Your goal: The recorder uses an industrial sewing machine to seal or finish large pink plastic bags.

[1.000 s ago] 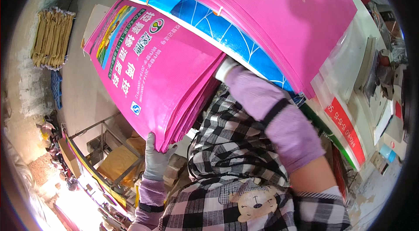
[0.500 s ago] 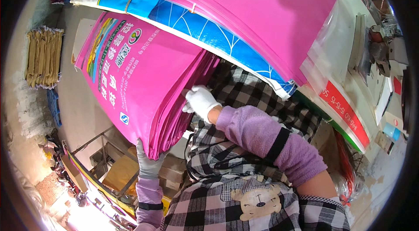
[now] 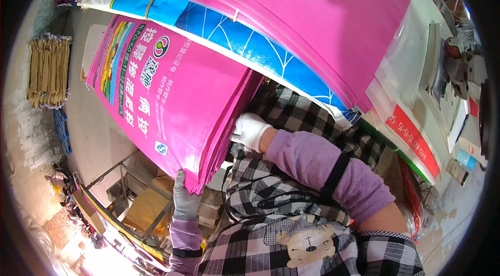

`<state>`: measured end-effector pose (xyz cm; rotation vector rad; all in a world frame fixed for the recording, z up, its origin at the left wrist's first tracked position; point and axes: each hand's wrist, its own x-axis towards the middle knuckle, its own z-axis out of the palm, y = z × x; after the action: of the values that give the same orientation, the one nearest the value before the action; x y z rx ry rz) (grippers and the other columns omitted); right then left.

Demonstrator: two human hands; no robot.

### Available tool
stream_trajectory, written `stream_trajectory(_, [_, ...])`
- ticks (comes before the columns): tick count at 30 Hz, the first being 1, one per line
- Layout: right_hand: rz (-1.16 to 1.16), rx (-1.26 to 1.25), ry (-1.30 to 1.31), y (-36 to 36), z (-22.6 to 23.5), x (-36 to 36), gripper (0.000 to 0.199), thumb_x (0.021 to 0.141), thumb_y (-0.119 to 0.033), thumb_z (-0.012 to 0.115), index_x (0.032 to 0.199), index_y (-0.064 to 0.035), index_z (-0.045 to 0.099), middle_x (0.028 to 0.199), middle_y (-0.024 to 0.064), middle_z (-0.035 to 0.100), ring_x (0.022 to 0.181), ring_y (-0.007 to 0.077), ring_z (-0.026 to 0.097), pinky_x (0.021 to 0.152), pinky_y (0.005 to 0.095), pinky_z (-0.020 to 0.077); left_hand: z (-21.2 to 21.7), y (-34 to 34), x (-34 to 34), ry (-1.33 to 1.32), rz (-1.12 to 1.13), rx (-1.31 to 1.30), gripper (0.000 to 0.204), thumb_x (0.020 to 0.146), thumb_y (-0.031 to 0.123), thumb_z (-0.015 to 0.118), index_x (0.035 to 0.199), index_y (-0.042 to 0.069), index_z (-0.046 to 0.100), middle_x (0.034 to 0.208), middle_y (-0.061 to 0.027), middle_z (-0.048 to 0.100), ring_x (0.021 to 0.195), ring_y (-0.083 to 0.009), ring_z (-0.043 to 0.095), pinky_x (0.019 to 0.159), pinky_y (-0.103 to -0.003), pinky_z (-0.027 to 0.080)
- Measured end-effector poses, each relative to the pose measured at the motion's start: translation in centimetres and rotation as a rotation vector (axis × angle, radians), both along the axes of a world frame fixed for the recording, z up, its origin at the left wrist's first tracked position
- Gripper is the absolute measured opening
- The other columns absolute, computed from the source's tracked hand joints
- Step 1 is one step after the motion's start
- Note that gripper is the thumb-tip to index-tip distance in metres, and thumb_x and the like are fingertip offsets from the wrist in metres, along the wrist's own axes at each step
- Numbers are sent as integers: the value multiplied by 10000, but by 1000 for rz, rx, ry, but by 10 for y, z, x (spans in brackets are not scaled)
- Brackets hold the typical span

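A stack of pink woven sacks (image 3: 182,83), printed with white lettering and a coloured picture, lies at left centre with its layered edges toward me. My left hand (image 3: 185,200), in a grey-white glove, grips the near corner of this stack, thumb on top and fingers hidden beneath. At the right-hand edge of the same sacks is my right hand (image 3: 250,131), in a white glove, its fingers curled against the layers and partly out of sight. Purple sleeves cover both forearms.
Beyond the stack, a larger pile of pink sacks (image 3: 312,31) lies over a blue-and-white sack (image 3: 239,41). A bundle of brown sacks (image 3: 48,71) is at far left. Metal framing (image 3: 125,187) stands below left. A white sack with a red panel (image 3: 414,138) sits at right.
My right hand has moved slightly right and down along the sack edges. My left hand has shifted a little right with the corner, and the layered edges now lie closer together.
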<state>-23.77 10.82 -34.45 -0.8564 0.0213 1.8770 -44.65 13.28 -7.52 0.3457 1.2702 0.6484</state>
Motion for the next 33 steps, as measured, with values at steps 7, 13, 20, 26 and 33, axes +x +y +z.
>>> stream_trajectory(7, [1, 10, -1005, 48, 6, 99, 313, 985, -291, 409, 1079, -109, 645, 1009, 132, 657, 1025, 247, 593, 967, 403, 451, -32, 8, -22, -164, -25, -245, 400, 868, 280, 698, 1202, 88, 589, 1240, -69, 620, 1149, -263, 594, 1022, -454, 475])
stream_trajectory(13, [156, -89, -1437, 22, 71, 139, 325, 988, -299, 395, 1064, -95, 636, 986, 153, 634, 1033, 232, 574, 969, 380, 436, -36, 13, -47, -138, -25, -250, 325, 847, 226, 702, 1136, 111, 605, 1194, -84, 631, 1090, -276, 624, 955, -463, 528])
stream_trajectory(20, [122, -21, -1122, 91, 57, 123, 284, 969, -268, 426, 1048, -85, 628, 970, 133, 631, 994, 221, 585, 916, 368, 452, -37, 17, -44, -24, -49, -203, 428, 876, 379, 663, 1190, 102, 574, 1125, -101, 674, 910, -283, 698, 634, -417, 626])
stream_trajectory(26, [110, 41, -806, 86, 30, 119, 250, 952, -241, 452, 1034, -77, 622, 956, 116, 628, 961, 211, 595, 871, 358, 466, -19, 22, -44, -115, -38, -213, 498, 882, 341, 659, 1272, 58, 532, 1215, -162, 623, 1045, -326, 654, 851, -479, 590])
stream_trajectory(33, [56, 70, -478, 28, 12, 131, 211, 933, -210, 483, 1017, -67, 614, 940, 96, 624, 922, 200, 606, 819, 346, 482, -11, 12, -24, -33, -36, -149, 601, 854, 351, 688, 1341, 64, 483, 1251, -162, 604, 1100, -341, 621, 938, -507, 533])
